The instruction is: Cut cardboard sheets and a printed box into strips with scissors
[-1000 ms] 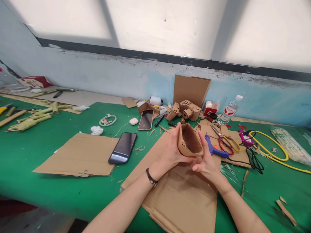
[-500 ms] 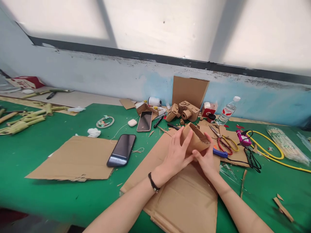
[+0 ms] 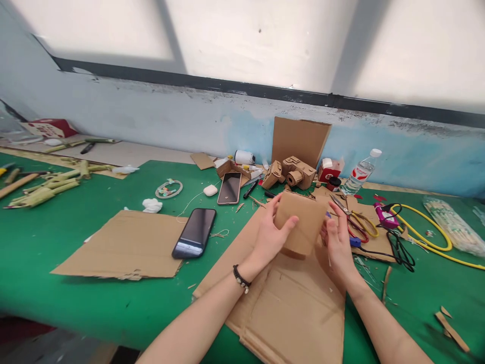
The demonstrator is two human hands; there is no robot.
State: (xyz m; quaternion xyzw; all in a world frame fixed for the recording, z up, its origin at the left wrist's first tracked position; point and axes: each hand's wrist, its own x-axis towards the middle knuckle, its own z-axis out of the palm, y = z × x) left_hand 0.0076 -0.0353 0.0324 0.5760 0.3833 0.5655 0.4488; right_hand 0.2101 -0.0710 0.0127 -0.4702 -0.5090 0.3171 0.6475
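A small brown cardboard box [image 3: 301, 222] is held up over the work sheets, a flat face turned toward me. My left hand [image 3: 273, 230] grips it from the left, the thumb lying across that face and the fingers behind. Just off the box's right edge is my right hand [image 3: 339, 242], its thumb and index finger apart; whether its lower fingertips touch the edge I cannot tell. Below both hands lies a large folded cardboard sheet [image 3: 291, 308]. Scissors [image 3: 361, 225] and a blue-handled tool [image 3: 355, 242] with a black cord lie right of my right hand.
Cardboard camera models [image 3: 299, 172] stand at the back before an upright cardboard panel [image 3: 299, 139]. Two phones, a black one [image 3: 195, 232] and another [image 3: 229, 188], lie left. A water bottle [image 3: 361, 172], yellow cable [image 3: 428, 232] and bagged sticks [image 3: 454, 225] are right.
The box has been turned, so its open top no longer faces me and a flat side does. My right hand has come off it to the right; my left hand still holds it.
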